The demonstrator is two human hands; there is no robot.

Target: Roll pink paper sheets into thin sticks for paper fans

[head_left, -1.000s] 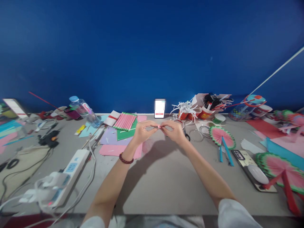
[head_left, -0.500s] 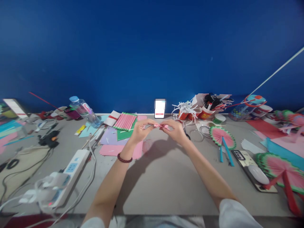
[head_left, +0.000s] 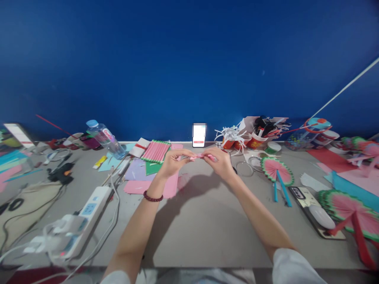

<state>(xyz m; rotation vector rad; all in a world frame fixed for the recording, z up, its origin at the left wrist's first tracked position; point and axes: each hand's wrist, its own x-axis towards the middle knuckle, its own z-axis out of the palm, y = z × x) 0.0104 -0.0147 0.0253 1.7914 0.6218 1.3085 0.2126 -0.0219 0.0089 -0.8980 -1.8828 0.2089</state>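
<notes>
Between my two hands, above the table, is a small strip of pink paper (head_left: 200,156). My left hand (head_left: 175,161) pinches its left end between thumb and fingers. The right end is in the fingertips of my right hand (head_left: 219,161), which covers part of the strip. How the paper is folded is too small to make out. Beyond the hands a phone (head_left: 199,135) with a lit screen leans upright against the blue wall. Left of my left hand lies a pleated pink paper piece with green edges (head_left: 156,151), on top of green and pink sheets.
A power strip (head_left: 91,215) with cables and a tilted water bottle (head_left: 108,140) are to the left. On the right are watermelon-coloured paper fans (head_left: 277,172), a phone (head_left: 302,197) under a white mouse (head_left: 321,217), and cups (head_left: 257,141) holding tools and paper strips.
My left hand has shifted slightly left, drawing a little away from my right hand, and more of the pink strip shows between them. The things on the table have stayed put.
</notes>
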